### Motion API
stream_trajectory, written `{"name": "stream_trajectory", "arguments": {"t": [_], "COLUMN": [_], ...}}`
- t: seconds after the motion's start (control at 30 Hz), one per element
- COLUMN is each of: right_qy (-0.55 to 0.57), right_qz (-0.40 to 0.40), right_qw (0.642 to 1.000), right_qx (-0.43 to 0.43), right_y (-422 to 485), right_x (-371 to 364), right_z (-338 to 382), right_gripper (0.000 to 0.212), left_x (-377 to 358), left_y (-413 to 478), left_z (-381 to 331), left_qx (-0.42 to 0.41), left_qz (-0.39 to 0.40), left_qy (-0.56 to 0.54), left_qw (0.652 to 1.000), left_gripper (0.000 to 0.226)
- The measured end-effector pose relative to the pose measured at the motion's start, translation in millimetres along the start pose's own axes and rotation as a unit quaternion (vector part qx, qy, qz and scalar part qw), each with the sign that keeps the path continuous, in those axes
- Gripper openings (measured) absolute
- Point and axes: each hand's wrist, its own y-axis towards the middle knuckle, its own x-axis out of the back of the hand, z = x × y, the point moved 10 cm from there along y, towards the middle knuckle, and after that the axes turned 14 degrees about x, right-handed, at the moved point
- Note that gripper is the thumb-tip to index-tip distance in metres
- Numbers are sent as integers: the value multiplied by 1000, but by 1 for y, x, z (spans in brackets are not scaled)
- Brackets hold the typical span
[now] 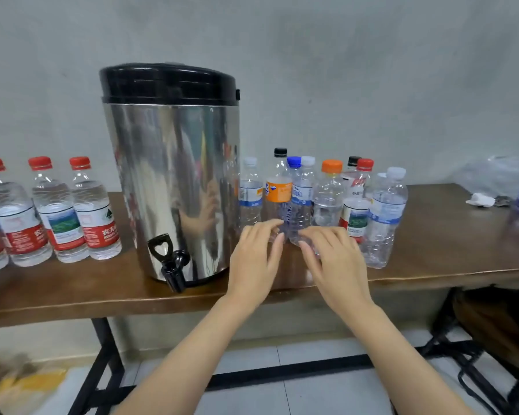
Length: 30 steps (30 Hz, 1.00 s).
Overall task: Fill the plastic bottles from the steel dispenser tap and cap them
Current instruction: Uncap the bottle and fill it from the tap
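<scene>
The left hand has its fingers loosely bent and a little spread, and the right hand has its fingers the same way. The tips of both meet the lower part of a clear blue-capped bottle at twelve o'clock from the hands. I cannot tell if they grip it. It stands at the front of a huddle of empty bottles on the tabletop. At ten o'clock is the steel dispenser, its black tap at six o'clock on its base. Full bottles stand at nine o'clock from it.
</scene>
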Motion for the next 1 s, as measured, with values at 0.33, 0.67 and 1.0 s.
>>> {"name": "stream_trajectory", "arguments": {"t": [0.33, 0.67, 1.0], "right_qy": [-17, -71, 70], "right_qz": [63, 113, 75], "right_qw": [989, 971, 973], "right_qx": [-135, -200, -209], "right_y": [-5, 73, 60], "right_x": [-18, -39, -46], "right_z": [-79, -128, -111], "right_gripper": [42, 83, 75], "left_x": [-99, -97, -97], "left_y": [-3, -4, -3], "left_z": [75, 75, 72], "left_qx": [55, 70, 46], "left_qz": [110, 98, 93], "left_qy": [292, 303, 285], "left_qw": [949, 945, 953], "left_gripper": [38, 40, 45]}}
